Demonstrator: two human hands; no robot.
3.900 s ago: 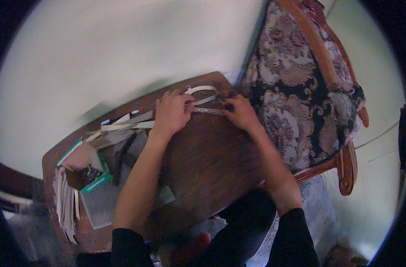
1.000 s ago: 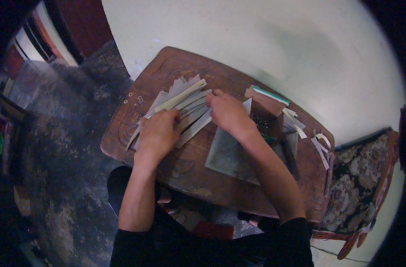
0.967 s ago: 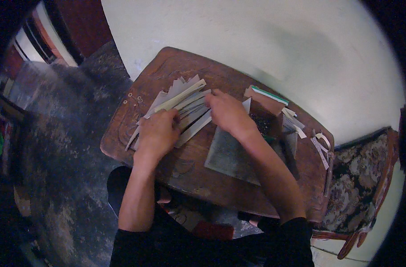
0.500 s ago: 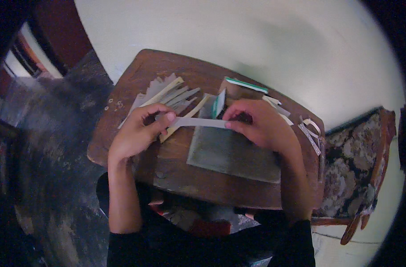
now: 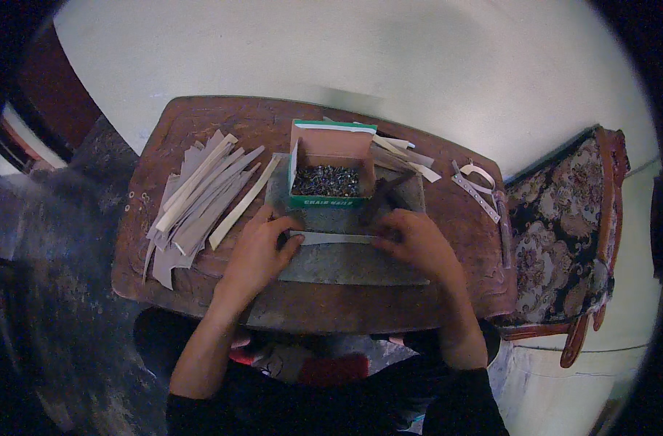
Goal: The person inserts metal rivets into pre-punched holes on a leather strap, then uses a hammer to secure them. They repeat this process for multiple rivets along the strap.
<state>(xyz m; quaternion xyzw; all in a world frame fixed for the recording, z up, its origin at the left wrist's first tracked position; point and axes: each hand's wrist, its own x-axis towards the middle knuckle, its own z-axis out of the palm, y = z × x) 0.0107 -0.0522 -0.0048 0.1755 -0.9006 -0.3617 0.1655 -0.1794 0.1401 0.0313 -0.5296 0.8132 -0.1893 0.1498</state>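
Observation:
A narrow pale strip [image 5: 335,238] is stretched level between my hands, low over a flat grey slab [image 5: 346,265]. My left hand [image 5: 262,243] pinches its left end between thumb and fingers. The right end is in the closed fingers of my right hand [image 5: 415,243]. Just beyond them stands an open green and white cardboard box [image 5: 328,201], its lid raised, holding many small dark nails [image 5: 328,178]. A dark object [image 5: 386,195] lies between the box and my right hand; its kind is hard to make out.
A loose pile of grey and cream strips [image 5: 201,192] lies on the left of the carved wooden table [image 5: 193,116]. More strips [image 5: 411,156] are behind the box. A curved strip with holes [image 5: 477,192] sits at the right, near a flower-patterned chair [image 5: 557,240]. Small rings [image 5: 134,196] are far left.
Both hands have lowered the strip toward the slab, still holding its ends. My view has shifted, and the box of nails and the strip pile, partly hidden before, now show fully.

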